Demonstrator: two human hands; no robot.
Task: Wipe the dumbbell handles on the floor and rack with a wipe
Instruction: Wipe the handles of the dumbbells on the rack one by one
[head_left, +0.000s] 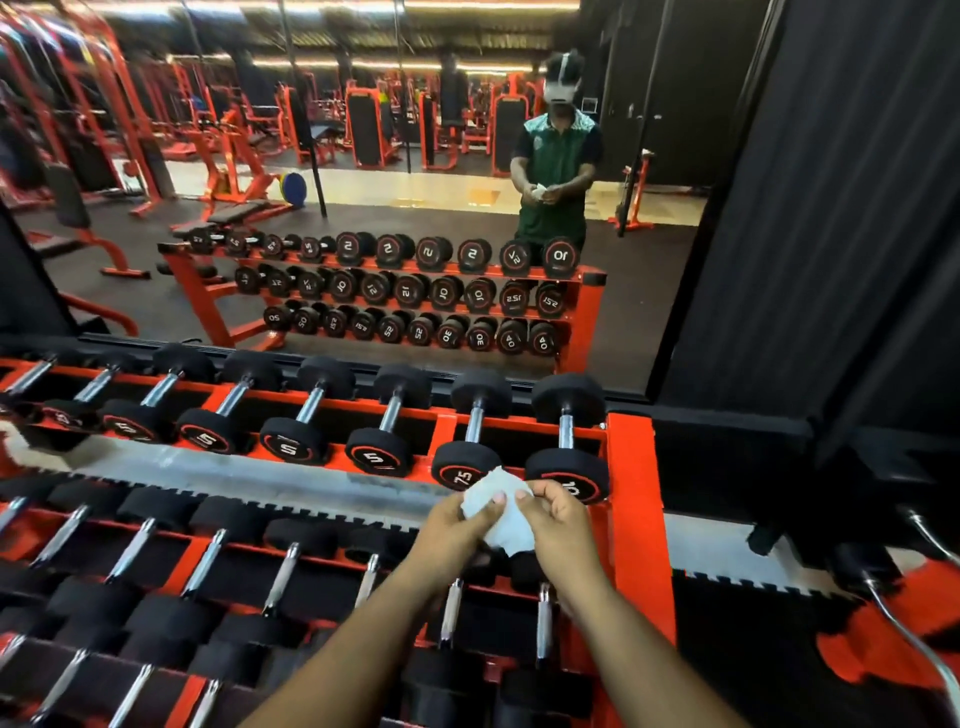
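We had the wipe (496, 512) up between both hands, right over the rack (631, 499)! Our left hand (460, 525) had its fingers curled under it with the thumb pressed on top, and our right hand (556, 517) pinched the other edge, so the sheet hung crumpled between them, touching no metal. Just beyond our knuckles sat the 7.5 dumbbell (470, 441) and, to the right of it, the 10 dumbbell (569, 441), their chrome handles bare and within easy reach. Below our wrists ran the lower row (283, 577), and off to the left the rest of the top row (311, 410) stretched away. By our reckoning the job looked barely begun: no handle showed a wet streak we could make out, the wipe seemed to be getting folded or readied, and every bar on the rack was left. No floor dumbbells were in view.
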